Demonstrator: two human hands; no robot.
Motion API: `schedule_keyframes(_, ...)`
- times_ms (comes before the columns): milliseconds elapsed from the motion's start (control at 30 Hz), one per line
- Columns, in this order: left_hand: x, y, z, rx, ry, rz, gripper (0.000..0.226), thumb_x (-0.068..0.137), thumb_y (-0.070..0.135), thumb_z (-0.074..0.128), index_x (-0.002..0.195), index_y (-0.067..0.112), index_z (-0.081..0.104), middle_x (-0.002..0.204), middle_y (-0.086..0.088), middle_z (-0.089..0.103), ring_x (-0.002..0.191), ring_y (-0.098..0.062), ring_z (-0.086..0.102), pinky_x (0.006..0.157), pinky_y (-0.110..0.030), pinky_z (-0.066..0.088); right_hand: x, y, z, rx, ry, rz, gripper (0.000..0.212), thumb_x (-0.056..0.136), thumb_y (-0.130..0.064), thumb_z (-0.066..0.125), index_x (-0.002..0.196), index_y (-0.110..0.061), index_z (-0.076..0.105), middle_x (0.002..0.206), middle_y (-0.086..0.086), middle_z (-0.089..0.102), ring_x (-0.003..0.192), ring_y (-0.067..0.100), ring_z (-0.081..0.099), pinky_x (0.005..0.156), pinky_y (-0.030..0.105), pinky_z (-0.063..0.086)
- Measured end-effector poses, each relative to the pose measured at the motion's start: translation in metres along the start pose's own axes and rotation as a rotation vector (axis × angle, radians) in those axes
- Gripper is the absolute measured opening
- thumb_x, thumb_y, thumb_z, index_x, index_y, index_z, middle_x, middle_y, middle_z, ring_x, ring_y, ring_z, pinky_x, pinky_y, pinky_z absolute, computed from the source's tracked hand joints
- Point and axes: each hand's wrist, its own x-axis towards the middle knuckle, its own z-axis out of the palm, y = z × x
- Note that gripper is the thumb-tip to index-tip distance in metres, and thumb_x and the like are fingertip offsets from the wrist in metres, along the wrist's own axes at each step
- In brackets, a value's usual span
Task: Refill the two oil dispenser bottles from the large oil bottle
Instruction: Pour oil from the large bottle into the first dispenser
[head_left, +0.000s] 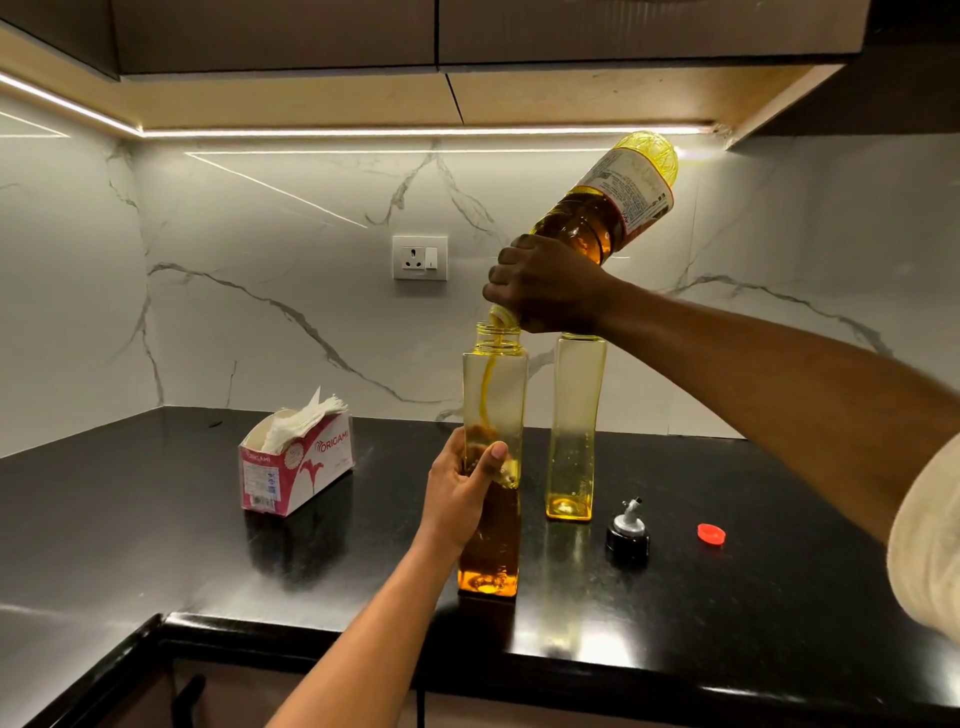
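while oil streams in, right hand (545, 291) grips the large oil bottle (613, 208) by the neck, mouth just below the fingers, over the front dispenser bottle (493, 395) (part full); left hand (460, 499) clamps its middle. hold tilt steady, ease off near the shoulder.

Place: we take this for a home kitchen.
Worktop: a polished black counter (156, 519) lies under our left hand (457, 493).
Wall: a marble-look backsplash (260, 234) carries a socket (420, 257) just left of our right hand (545, 286).
Overhead: cabinets (311, 31) with a light strip (415, 132) (lit) hang above both hands.
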Motion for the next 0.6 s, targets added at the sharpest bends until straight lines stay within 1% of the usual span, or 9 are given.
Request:
schedule_keyframes(133, 0.0003, -0.0007, 0.0001, -0.005, -0.005, -0.009, 0.076, 0.056, 0.082, 0.066, 0.105, 0.024, 0.059, 0.083, 0.003, 0.07, 0.08, -0.019, 0.07, 0.076, -0.034, 0.058, -0.0003, -0.0002, 0.0012, 0.002, 0.006, 0.004, 0.018, 0.076, -0.023, 0.07, 0.084, -0.008, 0.065, 0.074, 0.008, 0.066, 0.068, 0.024, 0.062, 0.068, 0.033, 0.05)
schedule_keyframes(300, 0.0002, 0.0011, 0.001, -0.018, 0.0, -0.013, 0.079, 0.055, 0.082, 0.066, 0.106, 0.022, 0.059, 0.085, 0.001, 0.07, 0.08, -0.016, 0.07, 0.071, -0.025, 0.056, -0.0003, -0.0002, 0.0013, -0.015, 0.015, -0.007, 0.016, 0.074, -0.023, 0.071, 0.08, -0.009, 0.064, 0.071, 0.006, 0.065, 0.065, 0.023, 0.061, 0.065, 0.032, 0.05)
schedule_keyframes(433, 0.0002, 0.0004, 0.0007, -0.018, 0.001, -0.017, 0.077, 0.055, 0.081, 0.066, 0.105, 0.022, 0.059, 0.084, 0.0, 0.069, 0.078, -0.019, 0.07, 0.07, -0.031, 0.058, -0.0005, 0.0002, 0.0012, -0.01, 0.014, -0.008, 0.016, 0.075, -0.023, 0.07, 0.081, -0.009, 0.065, 0.071, 0.006, 0.065, 0.066, 0.023, 0.061, 0.065, 0.032, 0.05)
schedule_keyframes(500, -0.0001, 0.0012, 0.0008, -0.023, -0.003, -0.02, 0.079, 0.055, 0.081, 0.067, 0.106, 0.022, 0.059, 0.083, 0.001, 0.07, 0.077, -0.017, 0.07, 0.067, -0.029, 0.057, -0.0003, -0.0002, 0.001, 0.0, 0.012, -0.005, 0.016, 0.076, -0.022, 0.069, 0.082, -0.008, 0.065, 0.072, 0.006, 0.065, 0.066, 0.023, 0.061, 0.066, 0.033, 0.05)
schedule_keyframes(600, -0.0003, 0.0018, 0.001, -0.023, -0.004, -0.012, 0.078, 0.055, 0.081, 0.066, 0.106, 0.022, 0.059, 0.085, 0.003, 0.071, 0.079, -0.015, 0.07, 0.07, -0.026, 0.057, -0.0004, -0.0004, 0.0003, 0.004, -0.002, 0.002, 0.015, 0.078, -0.022, 0.067, 0.084, -0.008, 0.065, 0.074, 0.007, 0.065, 0.068, 0.023, 0.061, 0.068, 0.034, 0.05)
